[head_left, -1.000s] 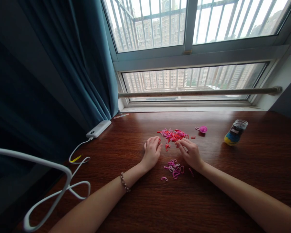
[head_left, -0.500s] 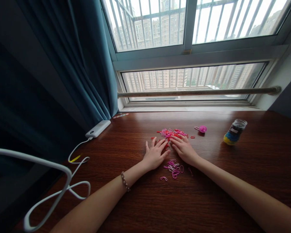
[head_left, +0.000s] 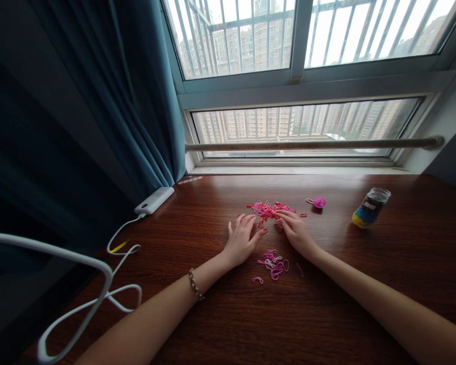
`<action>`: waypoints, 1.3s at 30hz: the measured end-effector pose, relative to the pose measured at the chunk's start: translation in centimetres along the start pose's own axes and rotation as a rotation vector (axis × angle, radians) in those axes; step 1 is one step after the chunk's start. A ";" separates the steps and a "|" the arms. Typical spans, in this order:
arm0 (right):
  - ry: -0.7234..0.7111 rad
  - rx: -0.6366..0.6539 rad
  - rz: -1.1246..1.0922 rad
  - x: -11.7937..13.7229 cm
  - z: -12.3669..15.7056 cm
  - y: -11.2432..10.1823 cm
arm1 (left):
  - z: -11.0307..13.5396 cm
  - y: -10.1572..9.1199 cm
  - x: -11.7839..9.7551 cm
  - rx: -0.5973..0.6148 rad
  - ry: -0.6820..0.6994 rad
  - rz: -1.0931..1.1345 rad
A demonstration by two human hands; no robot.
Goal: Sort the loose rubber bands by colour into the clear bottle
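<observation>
A pile of small red and pink rubber bands (head_left: pixel 269 209) lies on the brown wooden table (head_left: pixel 220 314). At the pile's left edge my left hand (head_left: pixel 240 242) rests with its fingers spread, the thumb beside a loose red band (head_left: pixel 265 231). My right hand (head_left: pixel 295 232) is at the right side of the pile, fingers stretched out and touching the bands. Both hands look open; what lies under the right fingertips is hidden. Nearer to me, between the forearms, a smaller group of pink and white rubber bands (head_left: pixel 274 264) is scattered.
To the right stands a glass jar (head_left: pixel 371 208) with yellow and blue contents. A small pink cup-shaped piece (head_left: pixel 319 203) lies behind the right hand. On the left are a white power bank (head_left: pixel 154 201) and its white cable (head_left: pixel 110 284), near the blue curtain (head_left: pixel 144 101).
My hands have moved apart, the left slightly left and the right to the right. More red bands show between them. The nearer group of bands looks unchanged.
</observation>
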State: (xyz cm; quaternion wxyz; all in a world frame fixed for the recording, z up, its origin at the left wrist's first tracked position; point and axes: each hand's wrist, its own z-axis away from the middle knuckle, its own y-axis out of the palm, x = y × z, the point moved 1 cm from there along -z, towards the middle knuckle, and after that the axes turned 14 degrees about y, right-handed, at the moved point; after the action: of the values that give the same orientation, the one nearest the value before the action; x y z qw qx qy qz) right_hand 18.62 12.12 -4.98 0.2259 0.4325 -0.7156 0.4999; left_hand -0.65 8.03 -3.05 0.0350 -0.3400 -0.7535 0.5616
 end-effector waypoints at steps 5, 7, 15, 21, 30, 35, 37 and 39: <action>0.163 -0.071 -0.212 -0.3 -0.3 -0.9 | -0.2 -0.3 0.7 -0.255 0.025 0.168; 0.207 -0.092 -0.259 -0.4 -0.3 -1.1 | -0.1 -0.6 0.6 -0.308 0.068 0.226; 0.349 -0.128 -0.367 -1.0 -0.1 -1.0 | 0.9 -1.1 -1.2 -0.134 0.437 0.292; 0.303 -0.131 -0.392 -0.6 -0.2 -1.1 | 1.3 -1.4 -2.4 0.068 0.753 0.144; 0.359 -0.213 -0.383 0.1 0.1 -1.6 | 1.1 -1.6 -2.4 0.048 0.713 0.069; 0.225 -0.084 -0.430 2.5 1.2 -2.2 | 1.0 -1.8 -2.3 -0.057 0.613 0.066; 0.139 0.091 -0.430 3.6 1.8 -2.3 | 0.9 -1.7 -2.0 -0.129 0.511 0.057; 0.061 0.275 -0.382 4.5 2.4 -2.3 | 0.7 -1.5 -1.5 -0.204 0.394 0.053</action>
State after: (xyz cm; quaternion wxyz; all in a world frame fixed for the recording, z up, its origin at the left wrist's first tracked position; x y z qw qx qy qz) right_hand 18.46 7.91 -1.39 0.2768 0.5713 -0.5390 0.5536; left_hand -0.51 6.44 -1.45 0.1319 -0.4646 -0.7758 0.4061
